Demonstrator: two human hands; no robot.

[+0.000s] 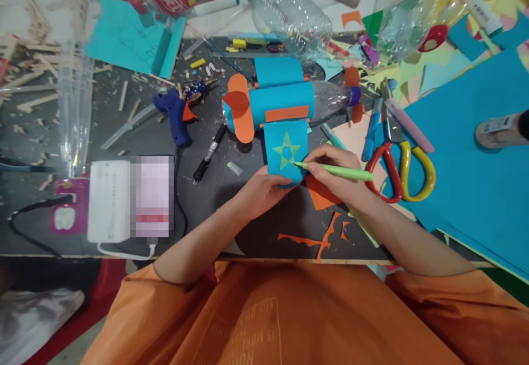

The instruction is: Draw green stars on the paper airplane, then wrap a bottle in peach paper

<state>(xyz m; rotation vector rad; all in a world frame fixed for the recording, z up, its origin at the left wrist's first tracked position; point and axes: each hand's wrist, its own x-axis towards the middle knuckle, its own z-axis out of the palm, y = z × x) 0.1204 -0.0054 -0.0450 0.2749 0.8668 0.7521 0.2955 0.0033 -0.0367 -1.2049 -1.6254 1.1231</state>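
Note:
A toy plane (282, 101) made from a plastic bottle wrapped in blue paper lies across the table, its orange propeller to the left. Its near blue wing (285, 134) bears a green star with an unfilled middle. My left hand (264, 191) grips that wing's lower edge, thumb on top and fingers underneath. In my right hand (334, 169) is a light green marker (347, 172), its tip touching the star's lower right part. Under my right hand lie orange paper (323, 194) and thin orange offcuts (308, 239).
Scissors (400, 172) with red and yellow handles lie right of my right hand, beside large blue sheets (467, 156). A blue glue gun (176, 112), black pen (210, 154) and phone (154, 197) are on the left. Plastic bottles (289, 10) and wood scraps surround the far side.

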